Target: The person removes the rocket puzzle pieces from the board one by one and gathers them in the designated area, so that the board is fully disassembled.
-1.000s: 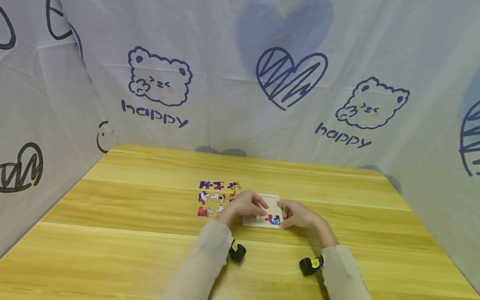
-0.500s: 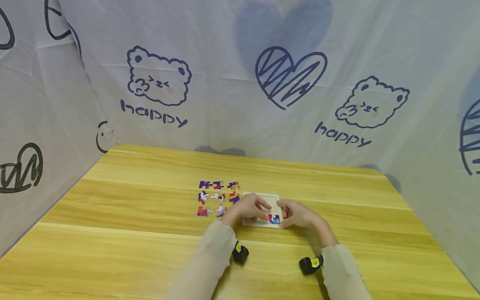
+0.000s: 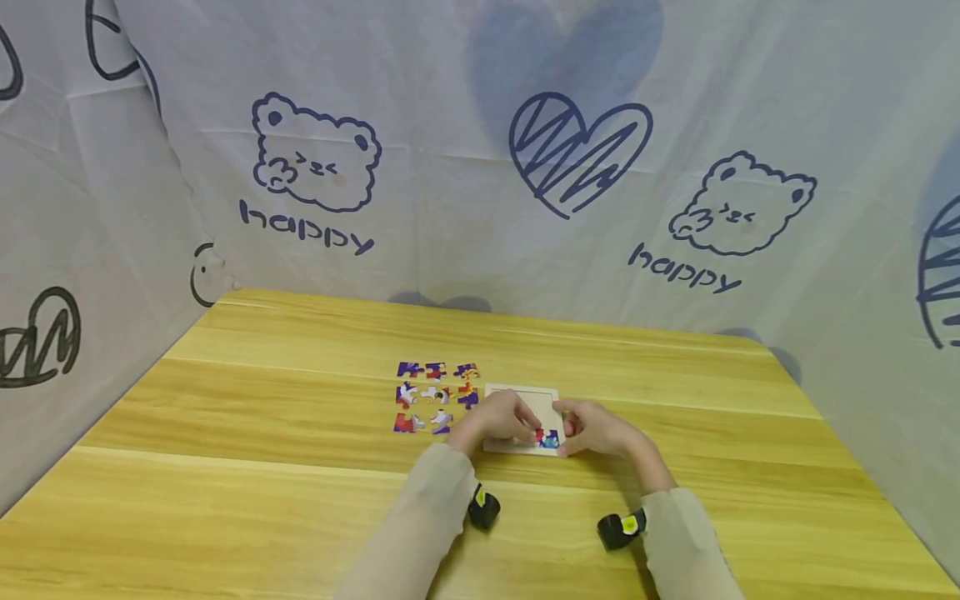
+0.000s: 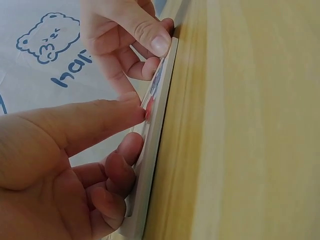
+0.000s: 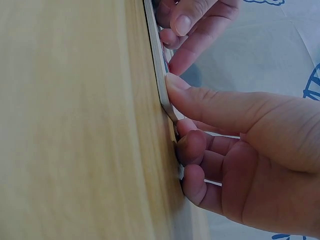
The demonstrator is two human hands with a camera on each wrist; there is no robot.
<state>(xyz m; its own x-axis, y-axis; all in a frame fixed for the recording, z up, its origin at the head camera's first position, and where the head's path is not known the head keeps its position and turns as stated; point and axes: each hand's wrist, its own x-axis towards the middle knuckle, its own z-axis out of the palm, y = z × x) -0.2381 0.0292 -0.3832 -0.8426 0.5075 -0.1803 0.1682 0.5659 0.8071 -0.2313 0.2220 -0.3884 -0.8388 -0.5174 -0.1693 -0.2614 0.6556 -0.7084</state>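
Observation:
A shallow white puzzle tray point(image 3: 525, 388) lies on the table between both hands. In its lower right corner sits a blue puzzle piece point(image 3: 552, 439), with a red puzzle piece point(image 3: 539, 435) beside it. My left hand point(image 3: 501, 418) reaches over the tray. Its thumb and index fingertip touch the red piece, which shows as a red patch in the left wrist view, while its other fingers curl loosely over the tray. At the tray's right edge my right hand point(image 3: 596, 429) grips the side, its thumb point(image 5: 187, 95) on the rim in the right wrist view.
Left of the tray, several loose puzzle pieces point(image 3: 435, 395) lie in rough rows on the wooden table point(image 3: 262, 417). A white printed cloth point(image 3: 450, 250) hangs behind the table. Black straps with small units point(image 3: 618, 532) circle both wrists.
My left hand has moved slightly right and down, its fingertips coming down onto the red piece, which sits closer to the blue one. The right hand stays at the tray's edge.

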